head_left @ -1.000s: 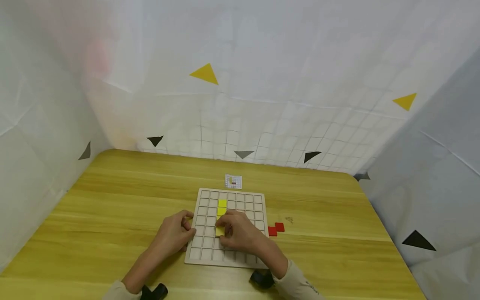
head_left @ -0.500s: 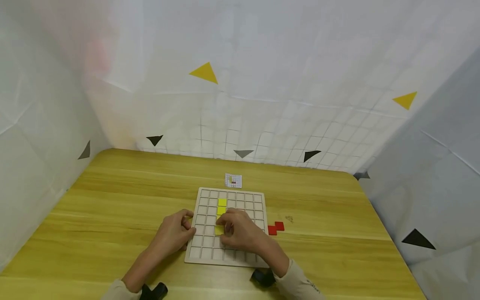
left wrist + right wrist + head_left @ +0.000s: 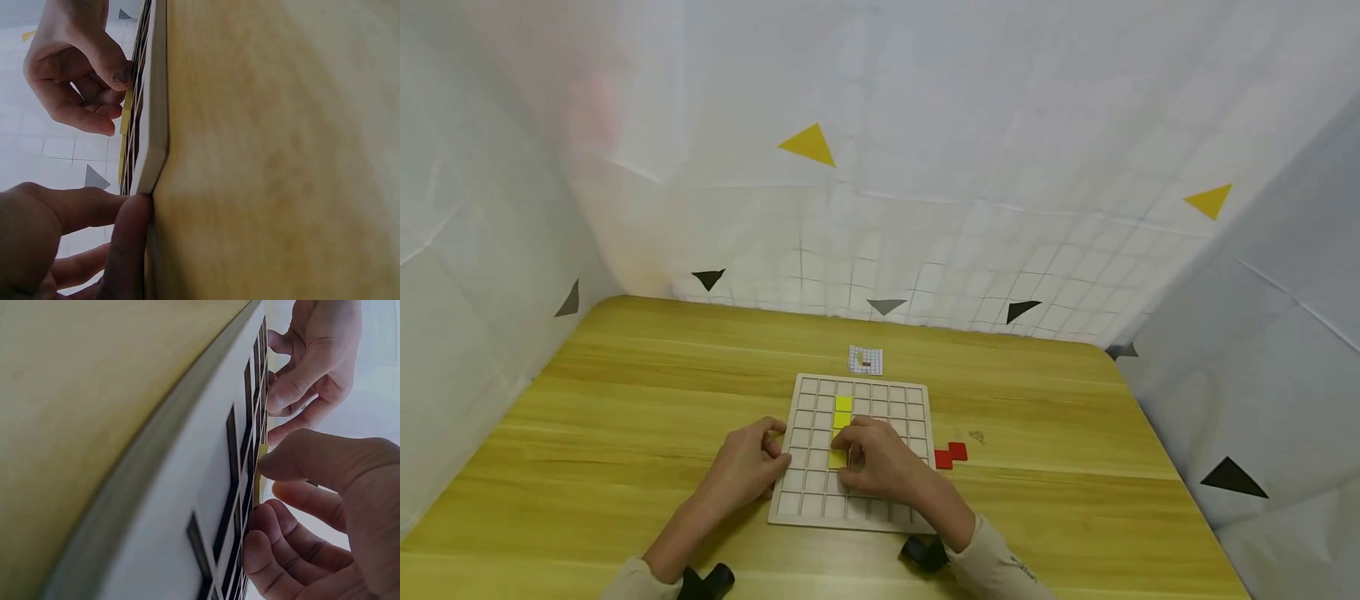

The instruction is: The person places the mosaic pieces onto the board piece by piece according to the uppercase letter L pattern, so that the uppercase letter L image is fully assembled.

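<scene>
A pale wooden grid board [image 3: 898,408] lies flat on the table. My left hand [image 3: 748,458] grips its left edge; in the left wrist view a thumb [image 3: 128,240] and finger pinch the rim. Over the middle of the board, my right hand [image 3: 880,457] pinches a yellow square tile [image 3: 837,459] at the lower end of a yellow column. The right wrist view has the thumb against that yellow tile [image 3: 262,465]; whether it is fully seated in its cell I cannot tell. More yellow tiles [image 3: 843,404] sit above it in the same column, partly covered by the fingers.
Two red square tiles [image 3: 957,451] lie just right of the board, corners touching. Behind the board is a small printed grid card [image 3: 866,361]. White sheeting [image 3: 925,208] with yellow, grey and black triangles surrounds the wooden table [image 3: 1037,417].
</scene>
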The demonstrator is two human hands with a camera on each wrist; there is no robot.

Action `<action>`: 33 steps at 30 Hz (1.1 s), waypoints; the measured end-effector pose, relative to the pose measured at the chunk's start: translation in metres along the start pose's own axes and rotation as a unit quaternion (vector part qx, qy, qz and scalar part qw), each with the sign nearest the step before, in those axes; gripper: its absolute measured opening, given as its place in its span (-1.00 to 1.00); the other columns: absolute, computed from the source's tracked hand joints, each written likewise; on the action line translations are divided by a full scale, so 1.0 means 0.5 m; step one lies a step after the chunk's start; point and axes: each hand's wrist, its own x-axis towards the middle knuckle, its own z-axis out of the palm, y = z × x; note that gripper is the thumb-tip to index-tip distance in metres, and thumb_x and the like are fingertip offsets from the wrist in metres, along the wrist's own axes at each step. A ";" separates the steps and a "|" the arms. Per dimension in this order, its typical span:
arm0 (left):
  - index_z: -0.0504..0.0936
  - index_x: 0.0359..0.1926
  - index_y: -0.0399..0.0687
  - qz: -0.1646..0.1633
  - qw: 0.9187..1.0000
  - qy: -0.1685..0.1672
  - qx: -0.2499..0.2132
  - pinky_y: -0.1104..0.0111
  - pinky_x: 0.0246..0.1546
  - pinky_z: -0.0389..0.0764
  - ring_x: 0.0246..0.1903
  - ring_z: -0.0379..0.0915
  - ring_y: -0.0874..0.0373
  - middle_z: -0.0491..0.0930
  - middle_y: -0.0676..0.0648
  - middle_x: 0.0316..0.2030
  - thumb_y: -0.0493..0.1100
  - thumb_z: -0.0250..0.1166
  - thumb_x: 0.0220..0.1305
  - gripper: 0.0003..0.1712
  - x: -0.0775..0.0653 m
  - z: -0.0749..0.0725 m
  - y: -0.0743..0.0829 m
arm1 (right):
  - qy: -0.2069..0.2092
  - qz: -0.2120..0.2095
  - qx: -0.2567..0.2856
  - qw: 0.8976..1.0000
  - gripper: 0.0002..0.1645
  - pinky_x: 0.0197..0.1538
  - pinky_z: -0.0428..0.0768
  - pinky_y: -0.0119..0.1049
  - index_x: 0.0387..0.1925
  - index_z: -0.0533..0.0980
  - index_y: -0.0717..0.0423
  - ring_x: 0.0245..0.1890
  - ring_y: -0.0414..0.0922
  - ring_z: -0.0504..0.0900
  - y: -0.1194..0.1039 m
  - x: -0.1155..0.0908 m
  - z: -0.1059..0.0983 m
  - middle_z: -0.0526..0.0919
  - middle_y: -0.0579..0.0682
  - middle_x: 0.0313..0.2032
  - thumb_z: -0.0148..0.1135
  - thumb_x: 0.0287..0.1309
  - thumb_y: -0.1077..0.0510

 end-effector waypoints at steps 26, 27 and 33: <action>0.55 0.10 -0.31 -0.002 1.000 -0.001 -0.002 0.31 -0.74 0.59 -0.65 0.48 0.15 0.51 -0.05 -0.44 -0.37 0.39 0.15 -0.54 -0.003 -0.001 0.003 | 0.017 0.003 -0.007 1.000 -0.69 -0.31 0.54 -0.50 -0.16 0.67 0.13 -0.36 -0.19 0.55 -0.003 -0.012 -0.016 0.62 -0.07 -0.29 0.41 -0.03 0.30; 0.55 0.10 -0.31 -0.002 1.000 -0.001 -0.003 0.31 -0.74 0.59 -0.66 0.48 0.15 0.51 -0.05 -0.44 -0.37 0.39 0.15 -0.53 -0.003 -0.001 0.003 | 0.019 0.004 -0.009 1.000 -0.70 -0.31 0.54 -0.50 -0.16 0.67 0.13 -0.36 -0.19 0.55 -0.003 -0.015 -0.019 0.63 -0.06 -0.27 0.41 -0.03 0.31; 0.54 0.11 -0.32 -0.004 1.000 -0.002 -0.006 0.31 -0.75 0.58 -0.66 0.49 0.15 0.51 -0.06 -0.43 -0.38 0.38 0.14 -0.53 -0.001 -0.002 0.003 | 0.032 0.008 -0.013 0.999 -0.71 -0.32 0.57 -0.47 -0.16 0.67 0.17 -0.35 -0.14 0.58 0.009 -0.034 -0.035 0.63 -0.01 -0.26 0.38 0.00 0.34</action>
